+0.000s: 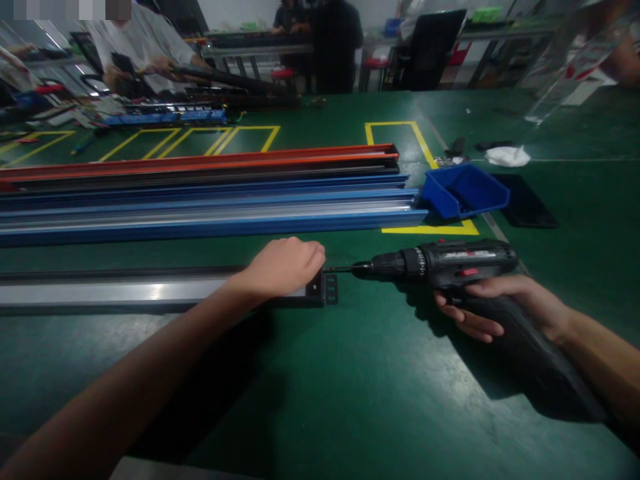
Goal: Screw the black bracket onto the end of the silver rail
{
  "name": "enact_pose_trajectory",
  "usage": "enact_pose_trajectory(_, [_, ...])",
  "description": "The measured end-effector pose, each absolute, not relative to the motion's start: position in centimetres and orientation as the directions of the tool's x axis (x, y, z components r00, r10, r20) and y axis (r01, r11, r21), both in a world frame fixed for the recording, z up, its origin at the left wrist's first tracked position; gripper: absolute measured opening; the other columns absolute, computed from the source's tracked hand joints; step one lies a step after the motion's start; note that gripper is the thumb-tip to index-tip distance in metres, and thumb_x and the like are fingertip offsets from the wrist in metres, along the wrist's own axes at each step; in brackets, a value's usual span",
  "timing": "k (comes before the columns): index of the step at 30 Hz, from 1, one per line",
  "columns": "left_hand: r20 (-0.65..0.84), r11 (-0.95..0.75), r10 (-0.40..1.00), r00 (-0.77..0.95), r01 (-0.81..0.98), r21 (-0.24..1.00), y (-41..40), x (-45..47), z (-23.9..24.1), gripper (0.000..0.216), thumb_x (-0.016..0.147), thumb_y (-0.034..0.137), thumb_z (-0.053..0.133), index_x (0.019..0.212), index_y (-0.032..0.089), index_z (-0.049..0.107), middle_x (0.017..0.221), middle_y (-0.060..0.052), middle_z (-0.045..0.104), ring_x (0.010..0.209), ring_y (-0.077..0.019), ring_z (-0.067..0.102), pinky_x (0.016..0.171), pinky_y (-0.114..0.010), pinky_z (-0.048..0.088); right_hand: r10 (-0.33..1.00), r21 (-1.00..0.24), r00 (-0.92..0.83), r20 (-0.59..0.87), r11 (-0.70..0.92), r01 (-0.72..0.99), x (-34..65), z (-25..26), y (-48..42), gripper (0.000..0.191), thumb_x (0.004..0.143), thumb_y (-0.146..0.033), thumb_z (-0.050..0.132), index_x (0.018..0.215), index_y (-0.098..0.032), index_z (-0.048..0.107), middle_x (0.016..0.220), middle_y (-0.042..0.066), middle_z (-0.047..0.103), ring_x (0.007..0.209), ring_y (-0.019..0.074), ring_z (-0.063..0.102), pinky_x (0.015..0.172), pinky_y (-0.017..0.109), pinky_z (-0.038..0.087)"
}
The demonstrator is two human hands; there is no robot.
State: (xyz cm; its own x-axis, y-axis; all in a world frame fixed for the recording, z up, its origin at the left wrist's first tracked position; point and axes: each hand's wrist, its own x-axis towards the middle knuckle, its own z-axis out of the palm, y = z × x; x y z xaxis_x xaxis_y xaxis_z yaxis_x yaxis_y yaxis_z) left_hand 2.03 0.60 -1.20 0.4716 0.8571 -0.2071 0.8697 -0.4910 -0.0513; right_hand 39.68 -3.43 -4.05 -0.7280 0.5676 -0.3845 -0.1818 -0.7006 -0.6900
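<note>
My right hand (pixel 493 303) is wrapped round the grip of a black cordless drill (pixel 460 260), which lies level and points left. Its long thin bit (pixel 340 269) reaches the end of a black and silver metal profile (pixel 125 292) on the table. My left hand (pixel 287 267) is closed over that same end of the profile, fingers curled down on its far side. A small black slotted bracket (pixel 331 290) sticks out from the profile's end, below the bit. Whether a screw sits at the bit's tip is hidden by my fingers.
Beyond the profile lie several long blue rails (pixel 210 217) and an orange rail (pixel 200 160). A blue bin (pixel 465 190) stands at their right end, beside a dark flat tablet-like object (pixel 527 200) and a crumpled white item (pixel 507 156). A person (pixel 145 53) works across the table.
</note>
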Motion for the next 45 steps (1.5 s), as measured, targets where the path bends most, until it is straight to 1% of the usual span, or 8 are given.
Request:
enact_pose_trajectory(6, [-0.207, -0.472, 0.866, 0.456, 0.881, -0.031, 0.58, 2.03, -1.16, 0.049, 0.109, 0.030, 0.027, 0.112, 0.019, 0.074, 0.102, -0.013, 0.081, 0.093, -0.0328, 0.077, 0.075, -0.038, 0.053, 0.579, -0.689, -0.685, -0.441, -0.708, -0.155, 39.58, -3.78, -3.49, 0.029, 0.092, -0.031, 0.074, 0.110, -0.009, 0.082, 0.088, 0.009, 0.072, 0.050, 0.0077, 0.054, 0.056, 0.023, 0.057])
enact_pose_trajectory(10, [-0.211, -0.486, 0.857, 0.471, 0.874, -0.025, 0.64, 1.93, -1.26, 0.049, 0.109, 0.030, 0.027, 0.114, 0.019, 0.074, 0.105, -0.013, 0.081, 0.095, -0.0325, 0.077, 0.075, -0.037, 0.053, 0.577, -0.694, -0.684, -0.445, -0.706, -0.144, 39.57, -3.68, -3.44, 0.030, 0.091, -0.032, 0.076, 0.109, -0.010, 0.082, 0.087, 0.009, 0.073, 0.049, 0.0073, 0.054, 0.056, 0.023, 0.057])
enact_pose_trajectory(15, [-0.212, -0.453, 0.872, 0.441, 0.892, -0.006, 0.66, 1.97, -1.23, 0.050, 0.109, 0.033, 0.026, 0.111, 0.020, 0.074, 0.102, -0.013, 0.081, 0.092, -0.0330, 0.077, 0.073, -0.037, 0.052, 0.587, -0.693, -0.668, -0.457, -0.706, -0.146, 39.61, -3.62, -3.44, 0.030, 0.092, -0.032, 0.074, 0.110, -0.009, 0.082, 0.087, 0.010, 0.073, 0.049, 0.0071, 0.055, 0.056, 0.022, 0.057])
enact_pose_trajectory(22, [-0.212, -0.442, 0.875, 0.435, 0.897, 0.012, 0.63, 2.04, -1.20, 0.048, 0.108, 0.034, 0.028, 0.109, 0.021, 0.074, 0.102, -0.013, 0.081, 0.092, -0.0326, 0.077, 0.073, -0.037, 0.051, 0.613, -0.712, -0.626, -0.482, -0.690, -0.128, 39.69, -3.70, -3.48, 0.030, 0.090, -0.033, 0.075, 0.109, -0.010, 0.082, 0.085, 0.010, 0.073, 0.047, 0.0083, 0.053, 0.052, 0.024, 0.055])
enact_pose_trajectory(31, [-0.214, -0.457, 0.869, 0.447, 0.889, 0.003, 0.72, 1.90, -1.28, 0.051, 0.108, 0.034, 0.025, 0.112, 0.020, 0.075, 0.102, -0.014, 0.080, 0.094, -0.0334, 0.076, 0.072, -0.037, 0.050, 0.572, -0.684, -0.683, -0.453, -0.715, -0.145, 39.64, -3.51, -3.17, 0.031, 0.094, -0.030, 0.071, 0.114, -0.009, 0.081, 0.090, 0.010, 0.075, 0.051, 0.0088, 0.055, 0.057, 0.025, 0.057])
enact_pose_trajectory(35, [-0.233, -0.412, 0.885, 0.403, 0.911, 0.011, 0.74, 1.96, -1.20, 0.053, 0.109, 0.037, 0.025, 0.113, 0.020, 0.075, 0.102, -0.014, 0.080, 0.092, -0.0331, 0.076, 0.075, -0.038, 0.051, 0.570, -0.676, -0.672, -0.473, -0.724, -0.138, 39.57, -3.28, -3.24, 0.030, 0.093, -0.030, 0.072, 0.113, -0.010, 0.082, 0.088, 0.010, 0.075, 0.051, 0.0093, 0.055, 0.057, 0.025, 0.057])
enact_pose_trajectory(39, [-0.230, -0.431, 0.877, 0.422, 0.902, 0.011, 0.74, 1.93, -1.21, 0.053, 0.109, 0.036, 0.026, 0.117, 0.020, 0.075, 0.106, -0.014, 0.081, 0.095, -0.0323, 0.076, 0.078, -0.038, 0.051, 0.586, -0.678, -0.643, -0.493, -0.722, -0.139, 39.44, -3.08, -3.42, 0.030, 0.092, -0.030, 0.073, 0.111, -0.010, 0.083, 0.087, 0.010, 0.075, 0.050, 0.0092, 0.055, 0.056, 0.025, 0.056])
enact_pose_trajectory(45, [-0.221, -0.440, 0.876, 0.430, 0.898, 0.001, 0.72, 1.85, -1.29, 0.051, 0.109, 0.036, 0.027, 0.113, 0.020, 0.075, 0.104, -0.014, 0.081, 0.093, -0.0325, 0.077, 0.074, -0.037, 0.050, 0.600, -0.680, -0.630, -0.493, -0.717, -0.151, 39.48, -3.23, -3.48, 0.031, 0.093, -0.031, 0.072, 0.112, -0.009, 0.083, 0.087, 0.011, 0.075, 0.050, 0.0090, 0.056, 0.056, 0.024, 0.057])
